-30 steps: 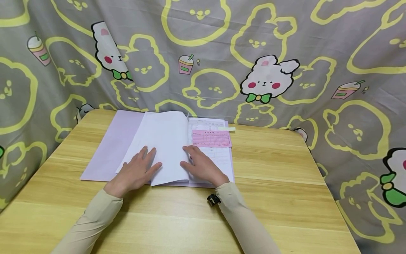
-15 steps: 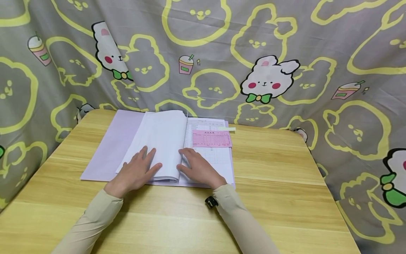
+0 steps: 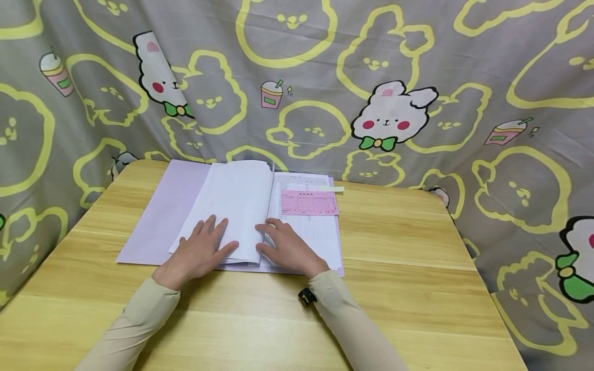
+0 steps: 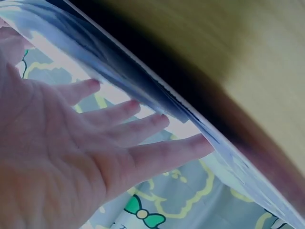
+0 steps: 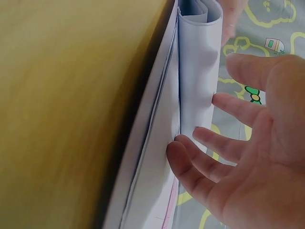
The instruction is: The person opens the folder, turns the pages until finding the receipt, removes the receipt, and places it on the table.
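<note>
A lilac folder [image 3: 163, 211] lies spread on the table, its white sheets [image 3: 238, 201] turned over to the left. Near the folder's middle these sheets curve into a rounded fold [image 5: 198, 62], seen from its end in the right wrist view. My left hand [image 3: 197, 252] rests on the turned sheets with fingers spread. At the fold's right side is my right hand [image 3: 292, 247], fingers extended and slightly bent, their tips against the paper. Under it lies a printed form [image 3: 320, 232] with a pink slip [image 3: 308, 202] on top.
A pale yellow tab [image 3: 336, 189] sticks out past the folder's right edge. The wooden table [image 3: 408, 278] extends around the folder. Behind it hangs a grey patterned curtain [image 3: 315, 77]. A small black device [image 3: 307, 297] sits at the right cuff.
The sheets' loose near edge has swung left and flattened into a rounded fold, uncovering more of the printed form. My right hand has shifted slightly left; the left hand has stayed almost in place.
</note>
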`<state>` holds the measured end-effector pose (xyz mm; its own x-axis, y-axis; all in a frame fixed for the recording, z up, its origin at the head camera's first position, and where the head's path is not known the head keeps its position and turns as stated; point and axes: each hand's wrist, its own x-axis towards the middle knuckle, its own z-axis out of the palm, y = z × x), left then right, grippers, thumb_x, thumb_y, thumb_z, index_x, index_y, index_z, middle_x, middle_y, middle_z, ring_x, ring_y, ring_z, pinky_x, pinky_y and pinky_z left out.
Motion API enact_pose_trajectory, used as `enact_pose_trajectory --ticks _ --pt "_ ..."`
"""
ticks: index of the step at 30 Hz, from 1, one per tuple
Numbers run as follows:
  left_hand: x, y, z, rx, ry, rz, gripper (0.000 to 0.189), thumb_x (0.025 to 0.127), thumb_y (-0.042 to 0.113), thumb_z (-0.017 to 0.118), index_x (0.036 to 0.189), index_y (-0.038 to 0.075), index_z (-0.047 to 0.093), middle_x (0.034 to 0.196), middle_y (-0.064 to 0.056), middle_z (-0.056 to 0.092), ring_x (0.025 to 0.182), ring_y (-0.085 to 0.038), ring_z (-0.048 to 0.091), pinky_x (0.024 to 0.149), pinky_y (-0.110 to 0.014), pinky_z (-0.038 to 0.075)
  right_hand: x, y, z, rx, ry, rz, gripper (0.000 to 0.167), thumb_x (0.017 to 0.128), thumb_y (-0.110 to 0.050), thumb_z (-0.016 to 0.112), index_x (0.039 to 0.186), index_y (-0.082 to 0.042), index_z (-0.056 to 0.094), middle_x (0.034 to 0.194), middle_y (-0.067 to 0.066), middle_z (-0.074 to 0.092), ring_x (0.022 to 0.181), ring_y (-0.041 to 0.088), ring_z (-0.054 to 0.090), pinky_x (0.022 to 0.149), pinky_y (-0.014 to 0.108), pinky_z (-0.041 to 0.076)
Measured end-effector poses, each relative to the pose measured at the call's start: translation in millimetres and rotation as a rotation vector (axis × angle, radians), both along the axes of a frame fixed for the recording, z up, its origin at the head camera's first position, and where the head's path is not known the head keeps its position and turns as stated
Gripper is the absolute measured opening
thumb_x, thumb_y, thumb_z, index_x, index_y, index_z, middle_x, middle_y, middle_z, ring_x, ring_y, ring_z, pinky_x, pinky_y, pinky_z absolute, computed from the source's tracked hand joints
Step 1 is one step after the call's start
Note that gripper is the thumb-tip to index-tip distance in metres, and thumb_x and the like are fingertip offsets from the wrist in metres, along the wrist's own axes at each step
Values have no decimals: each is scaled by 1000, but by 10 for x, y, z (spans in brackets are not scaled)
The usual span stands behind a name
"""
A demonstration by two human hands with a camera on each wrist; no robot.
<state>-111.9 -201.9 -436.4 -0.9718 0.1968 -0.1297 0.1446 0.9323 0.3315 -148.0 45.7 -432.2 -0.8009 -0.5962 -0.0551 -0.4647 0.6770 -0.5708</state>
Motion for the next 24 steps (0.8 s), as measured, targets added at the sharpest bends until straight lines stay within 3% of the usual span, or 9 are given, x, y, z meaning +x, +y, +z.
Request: enact_pose_trajectory --ticks 6,12,18,24 --pt "21 -14 -5 -39 -4 -43 74 103 50 53 156 1 37 159 -35 29 142 -63 29 94 -87 30 -34 39 7 -18 -6 -23 51 104 -37 57 150 -16 51 156 8 46 142 26 45 117 43 39" --pt "35 -13 -2 -36 -23 -47 73 103 50 53 156 1 38 159 -34 30 143 -62 28 95 -87 29 -176 264 71 -144 -48 -124 50 103 -35 60 147 -11 53 138 11 59 121 25 58 105 43 47" --pt "42 -12 8 -39 -36 -48 74 104 51 52 156 1 37 161 -33 28 143 -62 26 96 -87 28 -357 651 179 -287 -4 -287 40 103 -25 62 138 -5 59 117 12 69 106 26 66 92 44 53" --pt "45 -4 13 -46 -42 -47 73 104 49 53 156 0 38 160 -34 28 143 -62 26 96 -87 28 -491 1057 225 -358 34 -533 32 102 -20 62 130 -4 65 111 14 69 104 29 64 88 42 53"
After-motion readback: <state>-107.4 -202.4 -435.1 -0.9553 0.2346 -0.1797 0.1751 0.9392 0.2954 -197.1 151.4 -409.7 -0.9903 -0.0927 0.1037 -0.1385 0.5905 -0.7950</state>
